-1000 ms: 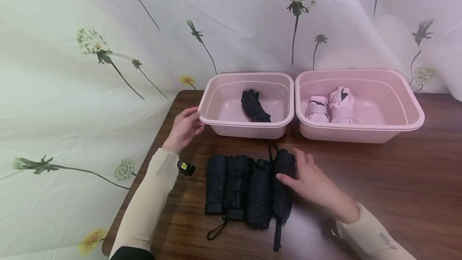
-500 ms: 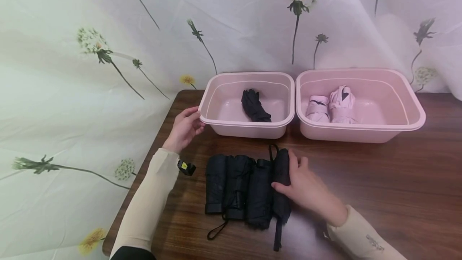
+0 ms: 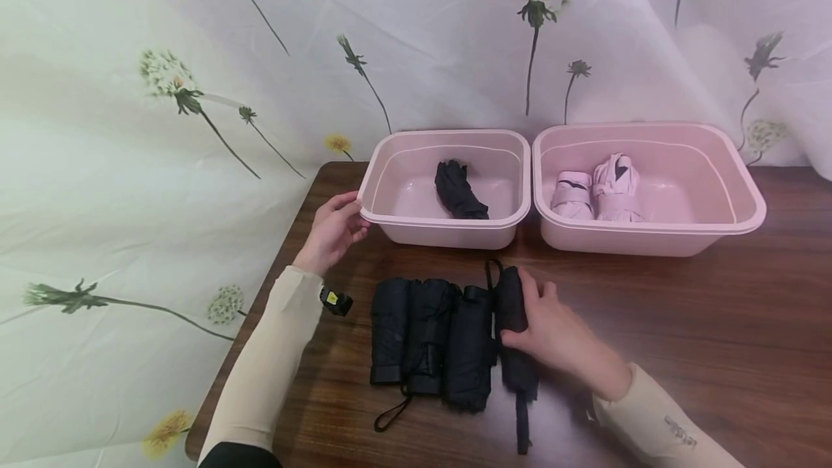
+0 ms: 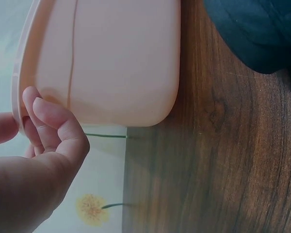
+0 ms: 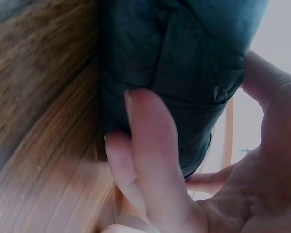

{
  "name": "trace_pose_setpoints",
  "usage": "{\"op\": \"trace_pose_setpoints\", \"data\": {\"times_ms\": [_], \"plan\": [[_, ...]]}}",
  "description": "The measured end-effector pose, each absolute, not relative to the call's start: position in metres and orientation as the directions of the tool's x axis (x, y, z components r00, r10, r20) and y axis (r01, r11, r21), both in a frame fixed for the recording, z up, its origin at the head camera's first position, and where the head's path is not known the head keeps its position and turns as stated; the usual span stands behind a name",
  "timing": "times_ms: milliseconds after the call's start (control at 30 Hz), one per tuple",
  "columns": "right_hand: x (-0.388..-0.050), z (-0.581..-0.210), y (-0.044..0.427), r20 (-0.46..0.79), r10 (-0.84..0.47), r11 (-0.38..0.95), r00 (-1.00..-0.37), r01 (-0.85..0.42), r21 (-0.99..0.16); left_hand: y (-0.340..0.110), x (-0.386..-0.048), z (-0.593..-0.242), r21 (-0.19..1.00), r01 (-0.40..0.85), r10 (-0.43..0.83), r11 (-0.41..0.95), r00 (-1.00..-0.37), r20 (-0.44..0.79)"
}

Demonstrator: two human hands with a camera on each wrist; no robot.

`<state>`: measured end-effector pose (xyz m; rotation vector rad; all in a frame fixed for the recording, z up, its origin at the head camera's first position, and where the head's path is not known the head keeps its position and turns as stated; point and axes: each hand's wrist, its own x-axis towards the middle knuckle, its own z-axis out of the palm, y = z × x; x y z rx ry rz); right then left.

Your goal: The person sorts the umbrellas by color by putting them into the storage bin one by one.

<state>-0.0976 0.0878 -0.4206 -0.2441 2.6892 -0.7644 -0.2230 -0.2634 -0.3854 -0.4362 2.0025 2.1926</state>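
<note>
My left hand [image 3: 333, 235] pinches the near left rim of the smaller pink basin [image 3: 448, 235]; in the left wrist view the thumb and curled fingers meet on either side of that rim. One black folded umbrella [image 3: 458, 191] lies inside this basin. My right hand [image 3: 562, 334] grips another black folded umbrella [image 3: 510, 303], the rightmost of a row on the table, with its strap toward me. The right wrist view shows fingertips pressed along the dark fabric of this umbrella [image 5: 179, 53]. Left of it lie three more black umbrellas [image 3: 429, 338], side by side.
A larger pink basin [image 3: 650, 240] stands right beside the smaller one, holding two pink folded umbrellas [image 3: 616, 190]. Both basins stand at the back of the brown wooden table [image 3: 728, 338], near a flowered cloth backdrop [image 3: 429, 35]. A wrist camera [image 3: 336, 302] sits under the left sleeve.
My right hand has closed in on the rightmost black umbrella and shifted its lower end to the right, opening a narrow gap beside its neighbour. The left hand stays on the basin rim.
</note>
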Motion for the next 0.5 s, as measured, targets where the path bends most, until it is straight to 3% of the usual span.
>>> {"op": "trace_pose_setpoints", "data": {"times_ms": [500], "plan": [[-0.1007, -0.4156, 0.0911, -0.355, -0.276, 0.864, -0.893, -0.070, -0.498, -0.2628, -0.2229, -0.3845, 0.947, -0.303, -0.098, -0.109, -0.945, -0.313]]}}
